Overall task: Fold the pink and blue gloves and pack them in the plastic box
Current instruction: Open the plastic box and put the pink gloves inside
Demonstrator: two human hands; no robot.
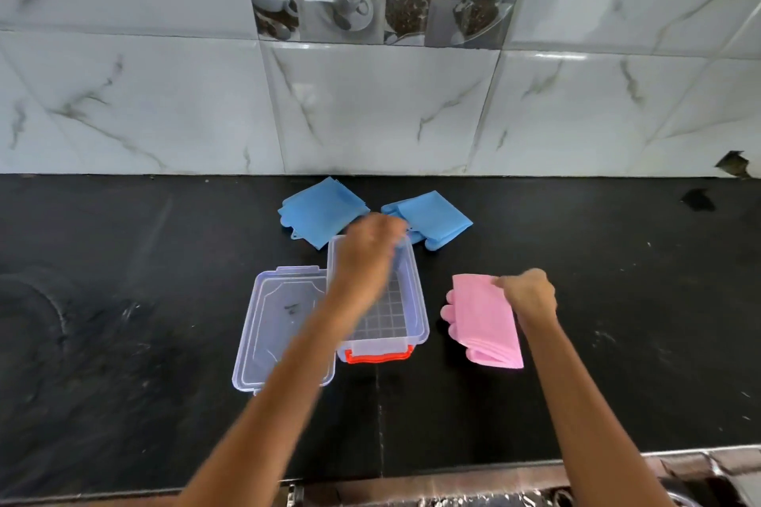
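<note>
A clear plastic box (418,300) with an orange latch stands open in the middle of the black counter, nothing visible inside. Its clear lid (271,325) lies flat to its left. Two folded blue gloves lie behind the box: one (319,208) at the left, one (432,218) at the right. A folded pink glove (479,321) lies to the right of the box. My left hand (368,247), blurred, hovers over the box's far end with its fingers bent, nothing visibly in it. My right hand (527,292) pinches the pink glove's far right corner.
The black stone counter (123,300) runs to a marble-tiled wall (164,103) right behind the blue gloves. A steel sink rim (700,482) shows at the bottom right, beyond the counter's front edge.
</note>
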